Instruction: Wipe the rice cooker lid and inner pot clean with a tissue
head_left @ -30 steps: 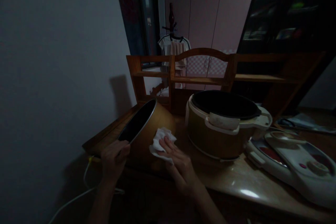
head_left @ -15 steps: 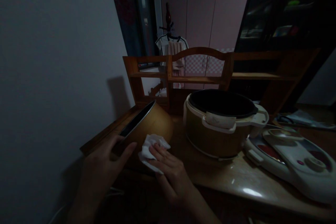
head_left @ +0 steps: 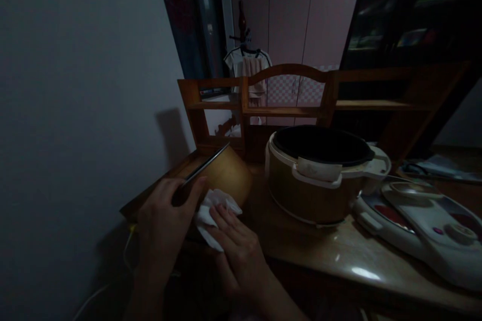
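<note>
Dim tabletop (head_left: 320, 246), left edge: the pot (head_left: 233, 173) has turned its mouth from view, likely offering fresh side to tissue (head_left: 216, 198) the right hand (head_left: 239, 248) grips; left hand (head_left: 165, 215) seemingly pinches its rim (head_left: 207, 162).

Pot (head_left: 231, 173) gold outside, thin silvery rim (head_left: 207, 163). Cloth (head_left: 207, 214) plain white. Cooker (head_left: 301, 198) dull gold-brown body, off-white handle (head_left: 320, 170), black inside. Lid (head_left: 417, 215) off-white, dark red panel (head_left: 391, 216), magenta button (head_left: 437, 230). Shelf (head_left: 284, 111) brown wood. Wardrobe (head_left: 288, 25) over there pink, with pink-and-white check band (head_left: 280, 90). Wall (head_left: 75, 85) grey-blue as I see it. Curtain (head_left: 175, 15) dark blue, murky reddish motif.
</note>
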A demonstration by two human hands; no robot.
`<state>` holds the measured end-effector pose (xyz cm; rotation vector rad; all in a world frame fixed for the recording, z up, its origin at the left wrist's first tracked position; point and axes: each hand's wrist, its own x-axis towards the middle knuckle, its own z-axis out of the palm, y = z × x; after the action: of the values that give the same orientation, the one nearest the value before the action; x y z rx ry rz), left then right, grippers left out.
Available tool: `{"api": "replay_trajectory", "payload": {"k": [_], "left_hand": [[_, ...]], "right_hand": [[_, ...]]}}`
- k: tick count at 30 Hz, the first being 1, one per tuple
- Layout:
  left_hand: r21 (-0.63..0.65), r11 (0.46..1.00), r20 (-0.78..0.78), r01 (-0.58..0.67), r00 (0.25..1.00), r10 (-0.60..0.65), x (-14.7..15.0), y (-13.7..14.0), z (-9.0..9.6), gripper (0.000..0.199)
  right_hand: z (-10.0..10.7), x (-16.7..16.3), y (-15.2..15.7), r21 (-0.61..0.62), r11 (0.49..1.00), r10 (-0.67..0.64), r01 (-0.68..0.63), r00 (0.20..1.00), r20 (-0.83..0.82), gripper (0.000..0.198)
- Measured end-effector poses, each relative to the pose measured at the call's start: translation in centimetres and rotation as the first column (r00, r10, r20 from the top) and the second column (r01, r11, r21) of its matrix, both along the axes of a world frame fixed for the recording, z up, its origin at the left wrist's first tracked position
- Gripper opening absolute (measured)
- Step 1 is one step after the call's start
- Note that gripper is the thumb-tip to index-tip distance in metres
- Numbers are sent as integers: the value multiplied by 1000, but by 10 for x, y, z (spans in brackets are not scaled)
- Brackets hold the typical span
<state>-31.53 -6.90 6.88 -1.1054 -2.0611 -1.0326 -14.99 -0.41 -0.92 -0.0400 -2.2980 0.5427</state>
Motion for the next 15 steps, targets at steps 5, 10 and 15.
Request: {"api": "replay_trajectory", "payload": {"k": [5,10,15], "left_hand": [[75,990,5,-121,993,121,3,18,3,45],[103,961,-2,-255,967,256,2,22,-8,47],[156,972,18,-177,984,176,-10,20,-17,45]], "right_hand": [[-2,-5,-5,43,999,-15,16,1000,-17,62],[-8,-1,-5,9,999,34,-34,999,-15,64],[-32,19,-9,-293,956,-67,18,985,-159,53]]}}
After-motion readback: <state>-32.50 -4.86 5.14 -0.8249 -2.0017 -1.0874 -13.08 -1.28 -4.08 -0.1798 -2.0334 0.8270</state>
